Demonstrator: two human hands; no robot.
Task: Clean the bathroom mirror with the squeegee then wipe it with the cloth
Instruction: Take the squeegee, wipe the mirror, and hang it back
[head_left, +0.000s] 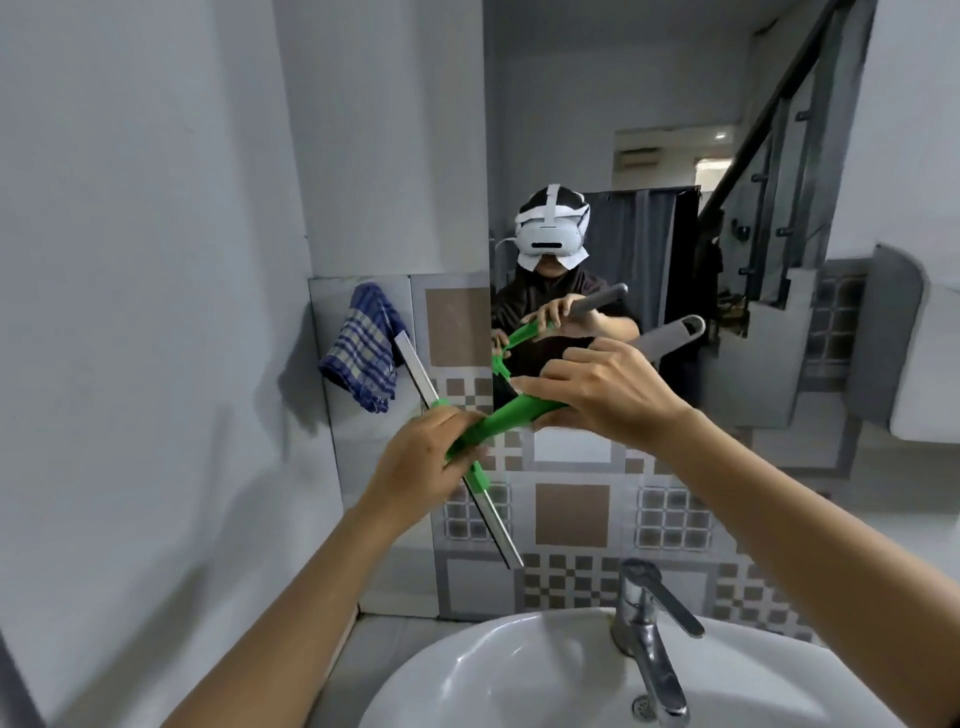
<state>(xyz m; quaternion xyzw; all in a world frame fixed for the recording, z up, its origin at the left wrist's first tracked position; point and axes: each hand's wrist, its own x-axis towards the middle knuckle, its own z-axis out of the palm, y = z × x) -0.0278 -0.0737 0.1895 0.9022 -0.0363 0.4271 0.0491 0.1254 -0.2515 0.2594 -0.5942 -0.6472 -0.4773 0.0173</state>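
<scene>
Pale grey walls (145, 260) and a patterned tile splashback (571, 519) surround the mirror (623, 104), which reflects a staircase and a dark curtain. Below the fingers sits a white sink (493, 670) with a chrome tap (649, 618). Between the hands and the glass, the squeegee (498, 415) is held across: the left hand (415, 467) curls closed around its green head, blade slanting past the fingers, while the right hand (608, 389) seems to pinch the green neck, grey handle beyond. Left of the fingers, the blue checked cloth (363, 348) hangs on the tiles.
</scene>
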